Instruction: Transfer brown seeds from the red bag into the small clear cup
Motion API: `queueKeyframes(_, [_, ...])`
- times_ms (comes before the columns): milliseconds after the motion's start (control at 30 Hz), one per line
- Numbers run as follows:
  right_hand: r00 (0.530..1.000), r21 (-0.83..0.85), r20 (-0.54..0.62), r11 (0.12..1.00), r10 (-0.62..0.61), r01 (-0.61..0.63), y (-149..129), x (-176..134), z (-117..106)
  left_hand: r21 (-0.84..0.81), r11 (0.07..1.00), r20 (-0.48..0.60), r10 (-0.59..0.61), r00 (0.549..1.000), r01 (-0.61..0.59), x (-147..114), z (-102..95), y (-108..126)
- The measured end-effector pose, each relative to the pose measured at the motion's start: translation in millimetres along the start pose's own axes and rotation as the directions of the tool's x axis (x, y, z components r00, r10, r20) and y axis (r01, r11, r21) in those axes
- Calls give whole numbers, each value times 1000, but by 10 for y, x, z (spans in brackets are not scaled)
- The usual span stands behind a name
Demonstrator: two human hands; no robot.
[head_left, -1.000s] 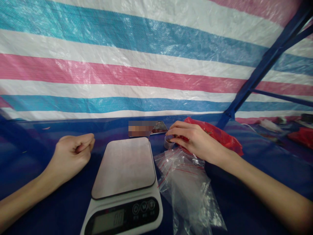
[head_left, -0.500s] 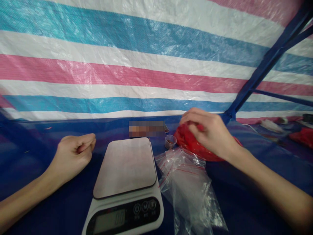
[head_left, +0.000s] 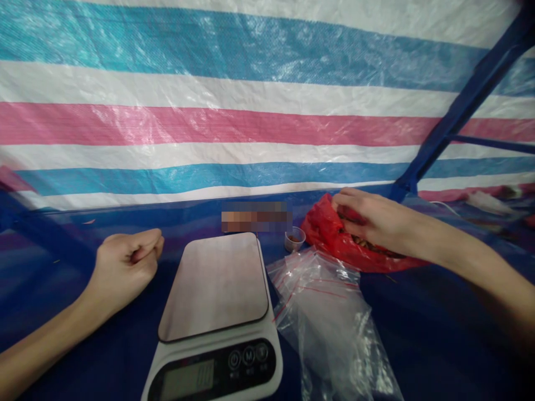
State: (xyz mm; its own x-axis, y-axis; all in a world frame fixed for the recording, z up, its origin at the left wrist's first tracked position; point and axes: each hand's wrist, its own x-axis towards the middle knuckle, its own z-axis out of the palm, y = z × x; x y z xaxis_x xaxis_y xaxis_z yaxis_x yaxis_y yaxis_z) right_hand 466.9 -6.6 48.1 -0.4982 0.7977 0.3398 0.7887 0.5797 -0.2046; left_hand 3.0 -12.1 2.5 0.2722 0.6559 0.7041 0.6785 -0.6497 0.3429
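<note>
My left hand (head_left: 127, 262) is closed in a loose fist over the blue surface, left of a kitchen scale (head_left: 215, 287), with nothing visible in its fingers. The scale has a bare metal plate, and its display seems to read zero. At the right, my right hand (head_left: 368, 220) has its fingers curled on the open mouth of a red plastic bag (head_left: 324, 228). Small brown pieces (head_left: 368, 245) show inside the bag, partly covered by the hand. Clear zip bags (head_left: 330, 317) with red seal lines lie between the scale and my right forearm.
A small clear cup (head_left: 295, 239) with something brown in it stands beside the red bag. Behind the scale lies a blurred-out flat object (head_left: 254, 218). A striped tarp (head_left: 209, 122) hangs at the back, with a blue metal frame (head_left: 455, 111) at the right.
My right hand has shifted to the right and down at the red bag. The bag's mouth is wider and brown pieces now show. My left hand stays in place.
</note>
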Motion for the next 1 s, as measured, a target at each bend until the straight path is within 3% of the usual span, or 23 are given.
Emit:
queueKeyframes(233, [991, 57, 84, 993, -108, 103, 19, 55, 59, -17, 1000, 6, -10, 1000, 10, -2, -3, -4])
queueKeyframes(433, [996, 192, 80, 981, -47, 31, -34, 116, 97, 13, 1000, 6, -16, 1000, 16, -28, 1, -54])
queueKeyframes(767, [996, 74, -84, 997, 18, -12, -11, 125, -130, 10, 998, 22, -62, 998, 62, -13, 12, -52])
queueKeyframes(1000, [960, 64, -265, 995, 92, -77, -155, 94, -277, -5, 1000, 20, -27, 999, 27, 9, 7, -28])
